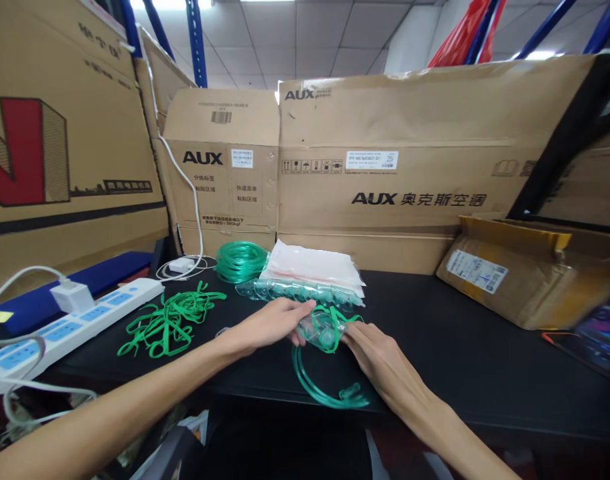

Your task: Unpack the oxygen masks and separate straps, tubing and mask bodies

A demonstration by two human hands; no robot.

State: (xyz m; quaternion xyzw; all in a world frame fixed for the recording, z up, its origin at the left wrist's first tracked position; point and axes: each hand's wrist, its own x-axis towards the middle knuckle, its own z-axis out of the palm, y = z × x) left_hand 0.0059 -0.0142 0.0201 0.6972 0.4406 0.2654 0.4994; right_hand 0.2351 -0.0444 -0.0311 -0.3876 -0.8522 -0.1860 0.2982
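Note:
Between my two hands is a clear oxygen mask (319,331) with a green strap (331,341) looped over it. My left hand (279,321) grips its left side, thumb on top and fingers curled beneath. On the other side my right hand (369,341) is closed at the mask's right edge, its fingertips partly hidden. Green tubing (309,385) hangs in a curve below the mask and lies on the black table (425,333), ending in a connector. Just behind the hands sits a row of clear green-tinted masks (295,291).
A stack of white bags (312,263) lies behind the masks, beside a coil of green tubing (241,261). Loose green straps (175,320) are heaped at left, near a white power strip (79,327). An open cardboard box (515,273) stands at right; large cartons (375,180) wall the back.

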